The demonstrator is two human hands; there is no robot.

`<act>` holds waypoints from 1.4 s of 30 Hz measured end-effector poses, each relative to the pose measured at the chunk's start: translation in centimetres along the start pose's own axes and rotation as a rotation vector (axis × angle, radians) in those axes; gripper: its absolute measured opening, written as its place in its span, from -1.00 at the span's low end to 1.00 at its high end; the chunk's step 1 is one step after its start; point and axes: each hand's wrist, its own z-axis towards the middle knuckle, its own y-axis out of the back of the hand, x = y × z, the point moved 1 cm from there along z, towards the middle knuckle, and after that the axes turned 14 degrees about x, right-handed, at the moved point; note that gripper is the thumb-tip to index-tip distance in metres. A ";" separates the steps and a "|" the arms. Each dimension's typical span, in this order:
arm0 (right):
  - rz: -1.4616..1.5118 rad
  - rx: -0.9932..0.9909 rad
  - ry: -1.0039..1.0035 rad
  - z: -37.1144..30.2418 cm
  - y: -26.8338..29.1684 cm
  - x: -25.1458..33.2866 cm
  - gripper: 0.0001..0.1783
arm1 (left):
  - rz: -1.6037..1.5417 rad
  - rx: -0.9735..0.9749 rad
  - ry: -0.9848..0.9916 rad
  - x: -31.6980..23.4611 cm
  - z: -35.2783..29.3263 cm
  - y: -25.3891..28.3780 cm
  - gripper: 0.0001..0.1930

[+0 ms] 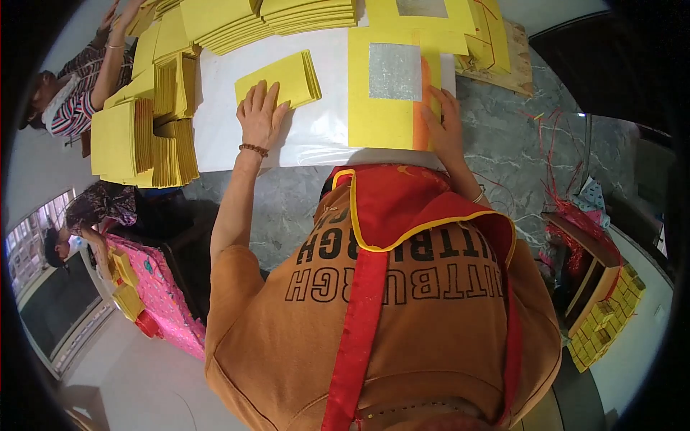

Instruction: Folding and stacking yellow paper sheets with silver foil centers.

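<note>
My left hand (261,115) lies with spread fingers on a small pile of folded yellow paper (284,77), which sits aslant on the white-covered table (316,133). At its right is a flat yellow sheet (381,123) bearing a silver foil square (394,72) and an orange strip (422,118) along its right side. My right hand (447,122) rests at that right edge, its fingers stretched forward and its thumb on the sheet near the strip. Whether its fingertips pinch the paper is not clear.
Stacks of folded yellow paper (133,140) line the table's left side, with more (230,25) along the far side. Further yellow sheets (496,43) lie at the far right. Two people (72,108) work at the left, one by a pink-covered table (154,284). Red cords (553,161) hang at right.
</note>
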 end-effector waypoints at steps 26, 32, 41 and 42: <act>0.339 0.010 -0.011 0.6 0.2 -2.7 -0.77 | -0.522 0.163 -0.710 -15.3 3.4 3.8 -0.87; 0.421 0.032 -0.080 0.5 0.5 -2.1 -0.66 | -0.662 0.246 -0.564 -15.3 3.8 4.0 -0.87; 0.552 0.111 -0.134 0.3 1.2 -1.1 -0.53 | -0.895 0.348 -0.292 -14.8 3.5 2.9 -0.86; 0.693 0.161 -0.147 0.2 1.4 -1.0 -0.52 | -0.895 0.347 -0.293 -14.7 3.6 2.9 -0.86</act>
